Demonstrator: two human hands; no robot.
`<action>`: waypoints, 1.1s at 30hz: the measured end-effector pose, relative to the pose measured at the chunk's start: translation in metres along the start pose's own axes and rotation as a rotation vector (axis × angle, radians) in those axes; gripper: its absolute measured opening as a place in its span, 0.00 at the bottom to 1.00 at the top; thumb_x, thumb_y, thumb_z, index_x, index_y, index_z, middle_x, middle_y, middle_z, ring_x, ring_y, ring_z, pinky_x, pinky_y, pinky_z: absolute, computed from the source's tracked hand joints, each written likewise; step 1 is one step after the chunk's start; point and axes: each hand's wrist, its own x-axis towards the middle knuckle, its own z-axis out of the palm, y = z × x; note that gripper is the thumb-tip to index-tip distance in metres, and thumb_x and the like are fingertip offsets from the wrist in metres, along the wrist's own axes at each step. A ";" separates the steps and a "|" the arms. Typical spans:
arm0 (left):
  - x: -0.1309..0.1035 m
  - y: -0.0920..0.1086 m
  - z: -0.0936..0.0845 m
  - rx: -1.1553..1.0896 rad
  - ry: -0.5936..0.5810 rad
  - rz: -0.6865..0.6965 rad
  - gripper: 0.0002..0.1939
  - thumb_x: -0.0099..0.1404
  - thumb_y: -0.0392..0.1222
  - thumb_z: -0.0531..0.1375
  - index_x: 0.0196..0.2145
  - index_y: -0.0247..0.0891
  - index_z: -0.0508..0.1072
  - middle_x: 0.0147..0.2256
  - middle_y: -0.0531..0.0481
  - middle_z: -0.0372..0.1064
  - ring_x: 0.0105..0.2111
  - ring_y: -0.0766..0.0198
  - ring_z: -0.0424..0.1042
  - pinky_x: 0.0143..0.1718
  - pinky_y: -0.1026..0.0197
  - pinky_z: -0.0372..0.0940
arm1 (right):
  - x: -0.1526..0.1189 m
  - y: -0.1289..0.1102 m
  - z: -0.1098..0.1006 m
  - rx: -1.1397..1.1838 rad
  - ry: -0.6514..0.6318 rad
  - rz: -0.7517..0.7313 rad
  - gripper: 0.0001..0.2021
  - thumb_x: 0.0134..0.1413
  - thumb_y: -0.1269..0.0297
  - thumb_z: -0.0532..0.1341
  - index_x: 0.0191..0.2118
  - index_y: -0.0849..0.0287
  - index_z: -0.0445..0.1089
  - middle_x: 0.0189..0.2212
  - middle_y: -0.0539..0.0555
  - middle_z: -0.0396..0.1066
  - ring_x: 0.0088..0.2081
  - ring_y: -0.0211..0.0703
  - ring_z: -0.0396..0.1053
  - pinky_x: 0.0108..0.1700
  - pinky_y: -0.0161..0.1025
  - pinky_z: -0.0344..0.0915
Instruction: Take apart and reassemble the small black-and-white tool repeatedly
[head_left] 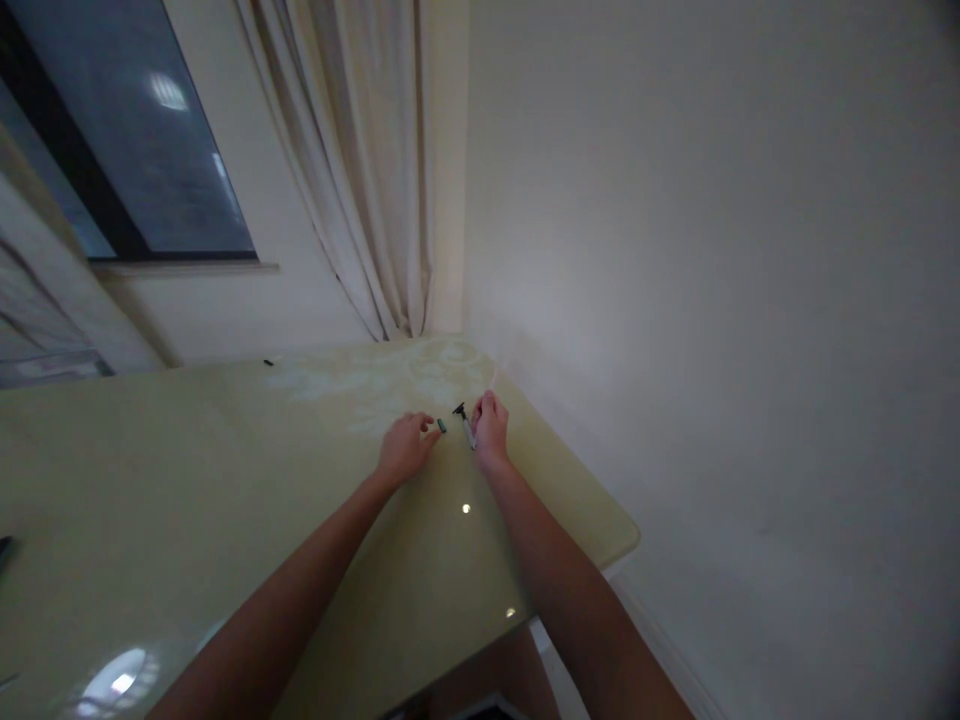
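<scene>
A razor with a dark head and light handle lies on the pale glossy table, right beside my right hand. The fingers of that hand are closed in a pinch, and a thin pale piece sticks up past their tips, too faint to identify. My left hand rests over the table with thumb and fingers apart. Just off its fingertips is a small dark green piece, which it does not appear to grip.
A small black item lies near the table's back edge. Dark objects show at the far left edge. Behind the table are a curtain and a window; a bare wall runs along the right.
</scene>
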 end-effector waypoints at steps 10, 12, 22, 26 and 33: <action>0.012 -0.012 0.022 -0.005 -0.034 -0.066 0.14 0.69 0.49 0.60 0.45 0.42 0.81 0.53 0.39 0.74 0.52 0.46 0.73 0.54 0.43 0.62 | -0.006 0.011 0.000 -0.034 -0.120 0.037 0.29 0.56 0.31 0.58 0.25 0.53 0.57 0.15 0.41 0.51 0.16 0.33 0.48 0.18 0.34 0.44; 0.005 -0.019 0.018 -0.049 -0.043 -0.023 0.13 0.68 0.47 0.61 0.44 0.40 0.81 0.49 0.40 0.75 0.46 0.51 0.75 0.52 0.48 0.65 | -0.007 0.013 0.000 -0.100 -0.138 0.009 0.28 0.57 0.32 0.58 0.25 0.53 0.57 0.15 0.41 0.51 0.16 0.34 0.50 0.18 0.34 0.46; -0.073 -0.053 -0.037 -0.313 0.126 0.073 0.19 0.63 0.49 0.66 0.50 0.40 0.75 0.45 0.44 0.75 0.40 0.56 0.77 0.39 0.55 0.72 | -0.039 0.022 0.015 -0.382 -0.498 -0.086 0.26 0.60 0.37 0.60 0.28 0.57 0.69 0.16 0.43 0.56 0.19 0.35 0.56 0.22 0.33 0.51; -0.097 -0.054 -0.057 -0.400 0.383 0.077 0.21 0.63 0.53 0.68 0.49 0.41 0.75 0.39 0.48 0.74 0.36 0.57 0.75 0.40 0.54 0.72 | -0.071 0.018 0.027 -0.341 -0.744 0.011 0.23 0.59 0.41 0.63 0.32 0.59 0.76 0.16 0.43 0.56 0.19 0.34 0.54 0.22 0.33 0.51; -0.098 -0.040 -0.054 -0.423 0.474 0.275 0.18 0.65 0.50 0.69 0.49 0.41 0.75 0.39 0.50 0.70 0.34 0.62 0.71 0.38 0.57 0.72 | -0.086 0.004 0.027 -0.104 -0.807 0.228 0.20 0.48 0.45 0.70 0.31 0.59 0.72 0.13 0.40 0.56 0.15 0.31 0.48 0.18 0.33 0.44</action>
